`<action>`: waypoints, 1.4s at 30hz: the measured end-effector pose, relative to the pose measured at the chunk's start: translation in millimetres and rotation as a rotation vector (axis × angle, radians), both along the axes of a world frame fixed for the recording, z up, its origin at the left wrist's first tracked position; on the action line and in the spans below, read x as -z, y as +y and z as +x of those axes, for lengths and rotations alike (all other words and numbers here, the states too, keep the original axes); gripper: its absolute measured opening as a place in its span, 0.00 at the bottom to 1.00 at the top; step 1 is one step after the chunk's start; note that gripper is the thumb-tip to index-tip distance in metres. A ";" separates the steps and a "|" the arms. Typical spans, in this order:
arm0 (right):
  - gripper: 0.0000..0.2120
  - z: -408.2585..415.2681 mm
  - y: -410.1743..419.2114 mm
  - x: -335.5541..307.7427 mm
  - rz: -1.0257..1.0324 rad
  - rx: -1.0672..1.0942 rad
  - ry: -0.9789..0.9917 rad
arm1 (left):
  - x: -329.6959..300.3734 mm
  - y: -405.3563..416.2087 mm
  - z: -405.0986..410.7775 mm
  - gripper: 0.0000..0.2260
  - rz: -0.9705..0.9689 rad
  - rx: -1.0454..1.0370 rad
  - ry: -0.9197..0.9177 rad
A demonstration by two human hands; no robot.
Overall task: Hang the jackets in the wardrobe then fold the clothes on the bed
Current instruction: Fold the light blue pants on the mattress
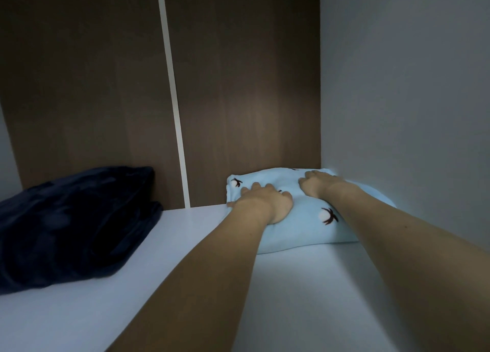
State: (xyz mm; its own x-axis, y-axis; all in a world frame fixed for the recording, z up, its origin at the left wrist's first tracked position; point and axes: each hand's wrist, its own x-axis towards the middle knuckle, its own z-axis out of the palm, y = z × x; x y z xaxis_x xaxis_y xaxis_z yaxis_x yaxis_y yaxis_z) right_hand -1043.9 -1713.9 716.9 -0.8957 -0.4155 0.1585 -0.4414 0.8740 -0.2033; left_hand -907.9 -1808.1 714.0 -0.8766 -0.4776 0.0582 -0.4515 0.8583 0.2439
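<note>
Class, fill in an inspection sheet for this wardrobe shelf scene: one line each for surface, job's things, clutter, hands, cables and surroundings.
Surface: white shelf, bare in the middle and front.
Job's things: folded light blue garment with dark motifs, lying at the shelf's back right corner; folded dark blue garment lying at the left.
Clutter: nothing seen.
Hands: left hand and right hand both rest on top of the light blue garment, pressing it down; fingers look only loosely bent.
Cables: nothing seen.
Surroundings: brown back panel with a white vertical strip; grey side wall at the right. No jackets or bed in view.
</note>
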 end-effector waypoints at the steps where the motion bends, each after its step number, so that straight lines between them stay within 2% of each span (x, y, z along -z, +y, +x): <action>1: 0.25 -0.3 -0.4 -0.1 -0.001 0.002 -0.006 | -0.1 0.1 -0.2 0.27 -0.004 0.003 -0.005; 16: 0.26 1.4 -1.5 1.2 -0.048 -0.006 -0.030 | 5.2 -6.6 -5.8 0.27 -0.018 0.031 0.017; 19: 0.23 11.0 4.6 -5.6 -0.166 -0.021 -0.036 | 4.0 -6.9 -6.0 0.27 -0.044 0.035 0.009; 22: 0.22 35.5 22.0 -21.0 -0.301 -0.051 0.063 | -6.5 -2.7 6.3 0.27 -0.135 0.021 0.096; 26: 0.21 82.0 61.7 -36.2 -0.275 -0.060 0.096 | -18.1 8.1 41.3 0.26 -0.368 0.042 0.303; 29: 0.22 124.7 90.0 -46.1 -0.270 -0.079 0.125 | -23.9 23.1 80.9 0.27 -0.458 0.085 0.363; 33: 0.22 183.1 120.0 -54.7 -0.245 -0.137 0.200 | -36.1 51.5 137.6 0.28 -0.473 0.094 0.408; 42: 0.20 288.0 188.4 -39.6 -0.248 -0.220 0.226 | -30.6 113.3 252.2 0.28 -0.481 0.054 0.460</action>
State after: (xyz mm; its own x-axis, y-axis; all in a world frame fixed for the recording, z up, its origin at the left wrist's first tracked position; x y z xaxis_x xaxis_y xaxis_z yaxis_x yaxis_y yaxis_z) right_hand -756.0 -1525.4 756.5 -0.7205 -0.5182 0.4608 -0.6705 0.6902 -0.2722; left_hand -655.7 -1694.8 744.5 -0.7336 -0.2612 0.6274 -0.3464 0.9380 -0.0145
